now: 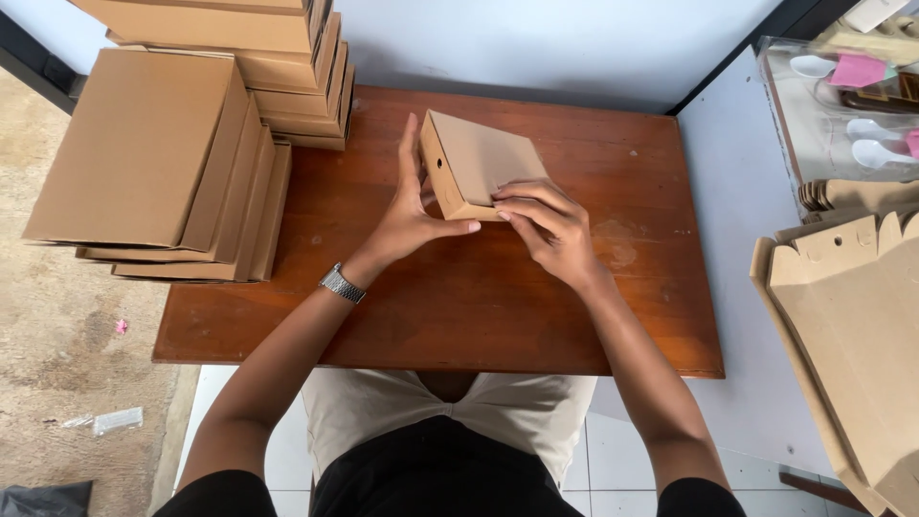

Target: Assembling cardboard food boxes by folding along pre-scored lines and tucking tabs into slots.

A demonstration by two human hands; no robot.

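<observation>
Box (479,165): a small brown cardboard box; it sits near the middle of the table (459,316), tilted up a little on one side; a small round hole shows in its left wall.
Left hand (407,215): flat and open; the fingers are straight and pressed together, standing against the left wall of the box; the thumb points right, under the near edge; a metal watch (342,283) is on the wrist.
Right hand (553,228): on the near right corner of the box; the fingers are bent and close together, pushing down on the top edge; I cannot tell if the thumb is tucked under.
How the box will feel: I think it is light and likely empty; the card is stiff but thin, so a hard squeeze could dent it; the surface looks dry, not slippery; the best places to hold look like the two side walls or the corners, not the middle of the lid.
Stack (158,158): many like boxes piled at the far left of the table.
Flat card (852,316): unfolded brown sheets at the right.
</observation>
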